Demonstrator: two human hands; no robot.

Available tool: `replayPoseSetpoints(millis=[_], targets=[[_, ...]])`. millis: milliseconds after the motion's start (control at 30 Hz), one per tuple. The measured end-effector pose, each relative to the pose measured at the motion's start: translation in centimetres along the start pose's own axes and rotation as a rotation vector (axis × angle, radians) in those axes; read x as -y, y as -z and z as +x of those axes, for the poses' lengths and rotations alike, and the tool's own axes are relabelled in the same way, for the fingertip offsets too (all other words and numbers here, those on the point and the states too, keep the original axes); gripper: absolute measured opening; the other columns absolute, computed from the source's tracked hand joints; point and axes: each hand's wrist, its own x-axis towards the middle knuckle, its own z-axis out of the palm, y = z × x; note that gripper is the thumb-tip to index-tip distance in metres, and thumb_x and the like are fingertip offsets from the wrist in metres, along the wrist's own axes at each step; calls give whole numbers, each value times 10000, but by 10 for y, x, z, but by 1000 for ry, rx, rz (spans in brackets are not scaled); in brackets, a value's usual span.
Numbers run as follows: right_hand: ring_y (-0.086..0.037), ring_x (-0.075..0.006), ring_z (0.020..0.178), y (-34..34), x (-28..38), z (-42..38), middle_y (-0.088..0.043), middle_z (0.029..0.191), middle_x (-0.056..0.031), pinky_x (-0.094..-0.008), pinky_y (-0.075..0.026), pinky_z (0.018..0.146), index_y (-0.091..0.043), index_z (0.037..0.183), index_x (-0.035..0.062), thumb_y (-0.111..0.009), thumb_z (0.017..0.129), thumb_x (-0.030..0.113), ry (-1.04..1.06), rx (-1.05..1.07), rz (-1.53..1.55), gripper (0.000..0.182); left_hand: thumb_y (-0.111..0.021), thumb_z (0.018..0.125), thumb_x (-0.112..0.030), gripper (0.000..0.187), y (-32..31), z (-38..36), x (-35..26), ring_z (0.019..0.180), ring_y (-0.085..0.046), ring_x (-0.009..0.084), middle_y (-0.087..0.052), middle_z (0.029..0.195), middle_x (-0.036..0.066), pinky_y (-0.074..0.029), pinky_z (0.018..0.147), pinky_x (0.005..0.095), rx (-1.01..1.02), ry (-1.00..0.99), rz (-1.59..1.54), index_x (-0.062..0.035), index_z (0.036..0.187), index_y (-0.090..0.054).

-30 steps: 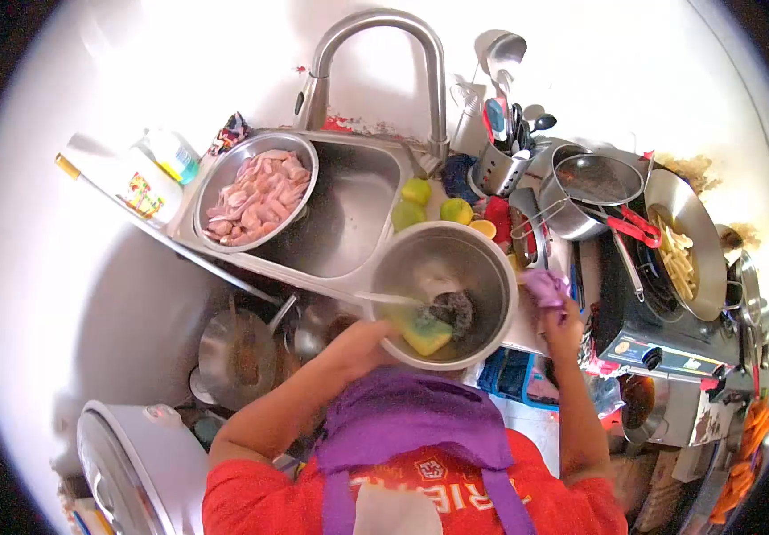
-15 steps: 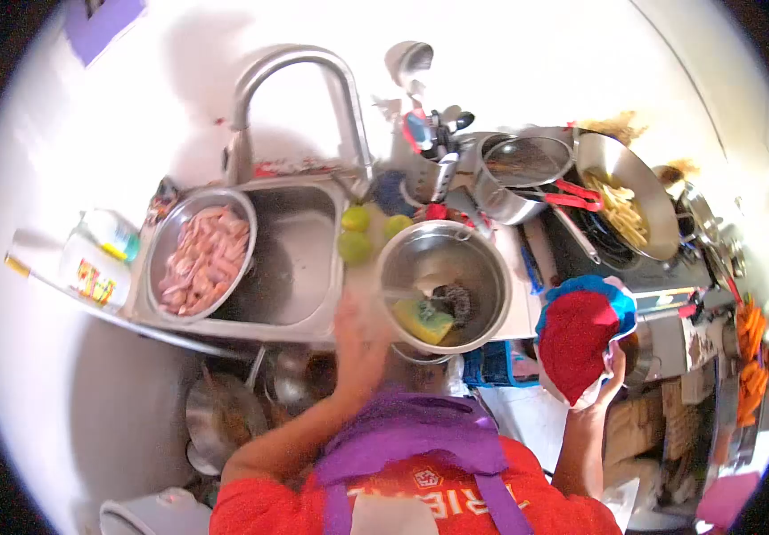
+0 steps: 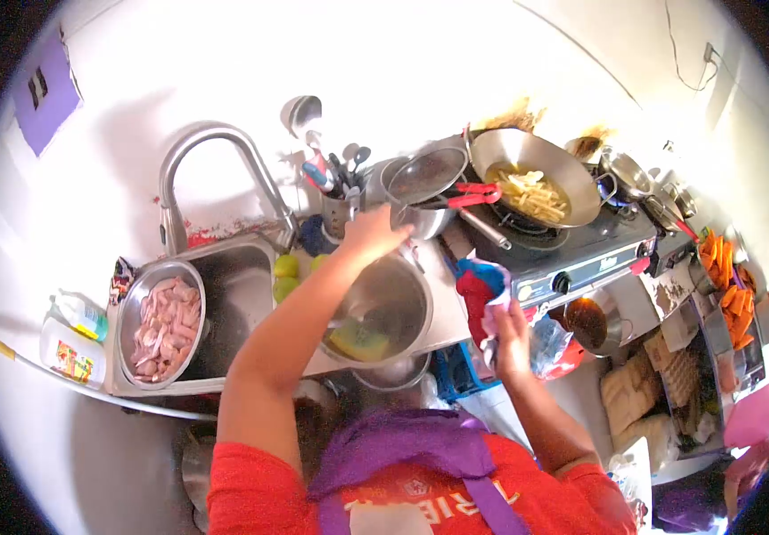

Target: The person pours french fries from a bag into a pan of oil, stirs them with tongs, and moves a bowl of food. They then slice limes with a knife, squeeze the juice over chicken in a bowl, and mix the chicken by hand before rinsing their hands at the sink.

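My left hand (image 3: 377,234) reaches across the metal bowl (image 3: 422,299), thumb and fingers apart, beside the pot with the strainer. What lies under its fingertips is hidden. A yellow-green sponge (image 3: 357,341) sits inside the bowl, partly behind my forearm. My right hand (image 3: 513,341) is closed on a layered red and blue cloth (image 3: 476,299) with a white edge, held in front of the stove. Close to my left fingers, a mesh strainer (image 3: 427,172) rests over the pot (image 3: 426,223), and red-handled tongs (image 3: 475,194) lie across it.
Left of the bowl is the sink (image 3: 240,290), with a basin of raw chicken pieces (image 3: 168,330) on its left side. Limes (image 3: 285,278) stand by the sink. At right, a wok (image 3: 505,147) with pale strips in oil (image 3: 534,198) sits on the gas stove (image 3: 580,254).
My left hand has moved from the counter by the sink up and over the bowl. My right hand has turned the cloth edge-on. The view has swung to the right.
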Motion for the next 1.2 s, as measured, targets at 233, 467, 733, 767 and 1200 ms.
replayPoseSetpoints(millis=[233, 467, 733, 767, 1200], targets=[[-550, -257, 1075, 31, -102, 84, -551, 1175, -184, -329, -461, 870, -459, 1267, 45, -590, 850, 216, 251, 193, -811, 469, -481, 835, -192, 235, -55, 32, 8, 903, -572, 376, -603, 949, 210, -445, 793, 440, -354, -61, -128, -3, 932, -583], [-554, -230, 1056, 55, -107, 72, -534, 1172, -155, -331, -474, 851, -453, 1252, 36, -597, 818, 43, 319, 277, -849, 457, -474, 899, -179, 232, 6, -40, -5, 933, -563, 378, -594, 995, 211, -440, 807, 403, -548, -132, -315, -26, 1062, -536], [-576, -197, 969, 61, -79, 38, -542, 1169, -124, -307, -474, 808, -464, 1227, 22, -555, 850, 48, 165, 338, -691, 389, -425, 926, -152, 265, 49, -245, 17, 946, -583, 339, -598, 1011, 195, -441, 818, 370, -533, 285, -233, -2, 1125, -515], [-577, -194, 961, 61, -81, 37, -545, 1166, -124, -305, -471, 807, -466, 1226, 18, -554, 850, 48, 190, 347, -692, 387, -421, 928, -149, 263, 44, -264, 28, 937, -585, 336, -603, 1000, 190, -442, 810, 369, -610, 262, -185, 4, 1120, -516], [-608, -213, 908, -3, -78, 12, -571, 1071, -149, -316, -487, 779, -481, 1168, -7, -542, 849, 43, 158, 522, -844, 329, -382, 929, -188, 244, 10, -307, 142, 696, -546, 267, -564, 795, 171, -442, 679, 356, -735, 685, -523, -18, 1001, -542]])
